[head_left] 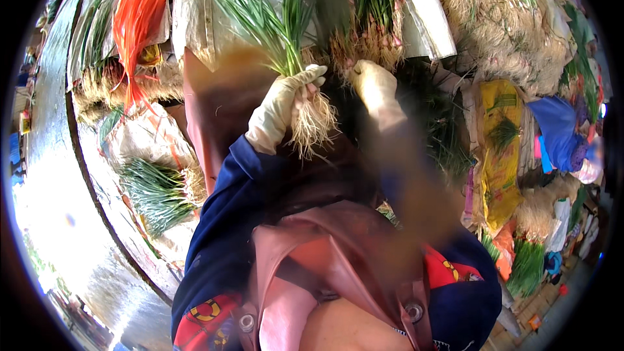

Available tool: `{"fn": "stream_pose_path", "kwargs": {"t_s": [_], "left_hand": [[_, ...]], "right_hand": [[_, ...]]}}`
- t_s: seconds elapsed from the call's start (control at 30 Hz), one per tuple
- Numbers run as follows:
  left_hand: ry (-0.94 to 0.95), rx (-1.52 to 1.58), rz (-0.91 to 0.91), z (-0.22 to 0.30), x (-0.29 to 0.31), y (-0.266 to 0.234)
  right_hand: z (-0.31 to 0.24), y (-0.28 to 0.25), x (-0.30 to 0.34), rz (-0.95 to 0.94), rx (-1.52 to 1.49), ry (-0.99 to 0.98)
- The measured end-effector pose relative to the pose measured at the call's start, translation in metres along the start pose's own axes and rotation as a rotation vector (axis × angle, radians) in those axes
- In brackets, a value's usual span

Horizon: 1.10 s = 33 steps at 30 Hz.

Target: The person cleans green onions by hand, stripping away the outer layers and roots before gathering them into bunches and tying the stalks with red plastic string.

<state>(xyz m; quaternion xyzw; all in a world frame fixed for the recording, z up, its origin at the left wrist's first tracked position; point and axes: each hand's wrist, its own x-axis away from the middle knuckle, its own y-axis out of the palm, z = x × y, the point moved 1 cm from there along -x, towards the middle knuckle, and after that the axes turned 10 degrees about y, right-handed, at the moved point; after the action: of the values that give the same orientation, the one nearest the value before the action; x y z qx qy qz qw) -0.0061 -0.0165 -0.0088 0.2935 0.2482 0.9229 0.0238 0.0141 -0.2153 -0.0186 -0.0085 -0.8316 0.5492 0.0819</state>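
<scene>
In a pale glove, my left hand point(284, 101) is wrapped round a bunch of spring onions point(286, 32). Its green leaves point up and away, and its whitish roots hang below my fist. To the right, my gloved right hand point(375, 84) has its fingers curled at the root ends of a pile of spring onions point(376, 32) with pinkish bulbs. Whether a stalk is between those fingers is hidden. My right forearm is partly covered by a blur.
Orange plastic strips point(140, 23) hang at the upper left. A tied spring onion bundle point(156, 192) lies on sacking at the left. Root-covered bundles point(513, 39) are stacked at the upper right, above a yellow sack point(500, 156). A brown apron point(331, 234) covers my front.
</scene>
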Motion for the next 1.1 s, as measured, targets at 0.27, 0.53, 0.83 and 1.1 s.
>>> {"fn": "stream_pose_path", "kwargs": {"t_s": [0.27,0.53,0.83,1.1], "left_hand": [[-0.014,-0.134,0.017,-0.016,0.006,0.01],[-0.135,0.541,-0.138,-0.001,0.039,0.031],[0.036,-0.186,-0.25,0.036,0.049,0.019],[0.538,0.022,0.033,0.11,0.089,-0.036]], "right_hand": [[-0.002,-0.005,0.032,-0.755,-1.122,0.156],[-0.008,0.054,-0.007,-1.178,-1.835,0.269],[0.045,0.051,-0.014,-0.36,0.159,0.266],[-0.033,-0.038,-0.093,-0.148,0.273,0.176]]}}
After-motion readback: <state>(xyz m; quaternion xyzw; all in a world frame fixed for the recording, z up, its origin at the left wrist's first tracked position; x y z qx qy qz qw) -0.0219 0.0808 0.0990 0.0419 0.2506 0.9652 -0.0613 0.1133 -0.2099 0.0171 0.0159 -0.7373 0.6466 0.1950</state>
